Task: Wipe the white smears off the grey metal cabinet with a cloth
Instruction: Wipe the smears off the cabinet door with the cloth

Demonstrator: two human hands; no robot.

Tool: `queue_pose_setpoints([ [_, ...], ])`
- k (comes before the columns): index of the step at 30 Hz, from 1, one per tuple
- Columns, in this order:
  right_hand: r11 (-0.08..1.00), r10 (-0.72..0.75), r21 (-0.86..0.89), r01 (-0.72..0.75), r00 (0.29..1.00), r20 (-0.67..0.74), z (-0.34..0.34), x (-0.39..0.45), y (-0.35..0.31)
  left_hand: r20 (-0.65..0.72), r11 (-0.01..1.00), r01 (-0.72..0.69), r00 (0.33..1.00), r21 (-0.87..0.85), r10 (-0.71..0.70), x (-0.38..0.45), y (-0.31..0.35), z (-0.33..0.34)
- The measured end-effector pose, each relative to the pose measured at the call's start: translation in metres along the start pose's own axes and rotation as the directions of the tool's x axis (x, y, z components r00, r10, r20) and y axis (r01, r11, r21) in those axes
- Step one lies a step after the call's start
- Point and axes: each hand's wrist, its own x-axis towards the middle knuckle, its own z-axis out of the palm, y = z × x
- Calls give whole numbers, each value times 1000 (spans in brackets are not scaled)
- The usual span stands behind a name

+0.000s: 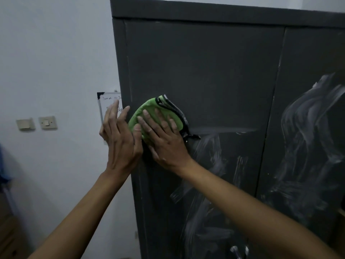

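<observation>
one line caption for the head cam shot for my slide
Right hand presses a green cloth flat on the grey cabinet door, left hand beside it, white smears remaining.

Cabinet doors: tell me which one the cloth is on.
The left door. The right hand presses the green cloth flat there; the right door has only white smears.

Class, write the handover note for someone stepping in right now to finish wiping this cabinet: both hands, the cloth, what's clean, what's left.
Right hand: flat, fingers straight, pressing the green cloth on the left door of the grey cabinet.
Left hand: open, holding nothing, at the cabinet's left edge.
Done: upper left door looks clean.
Left: white smears on the lower left door, and the right door's smears, apparently untouched.
</observation>
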Motion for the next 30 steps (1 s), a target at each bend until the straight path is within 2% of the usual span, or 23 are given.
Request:
queue_pose_setpoints([
  [3,998,-56,12,56,998,1,-8,-7,20,5,1000,-10,1000,-23,10,0,6,6],
  [5,1000,-19,7,19,1000,-23,-15,-17,37,16,1000,-7,1000,-31,7,0,14,11],
  [10,965,255,-34,-259,963,-90,-35,-55,90,65,999,-17,998,-45,20,2,35,20],
  [15,865,498,-13,-502,861,-106,-57,-107,145,103,999,-6,995,-33,10,3,52,28],
  [18,762,647,63,-644,754,-114,-64,-128,160,100,1000,-4,995,-19,6,2,56,31],
  [23,601,799,222,-768,568,-199,-49,-106,132,90,1000,-3,996,-9,4,1,52,29],
  [25,561,828,272,-782,521,-208,-40,-92,112,89,1000,18,996,-21,-16,-1,50,25],
  [27,592,806,290,-752,557,-199,-30,-83,90,93,999,31,995,-27,-29,-3,46,21],
  [30,682,727,289,-672,667,-163,-14,-73,51,105,999,44,994,-19,-41,-5,40,14],
])
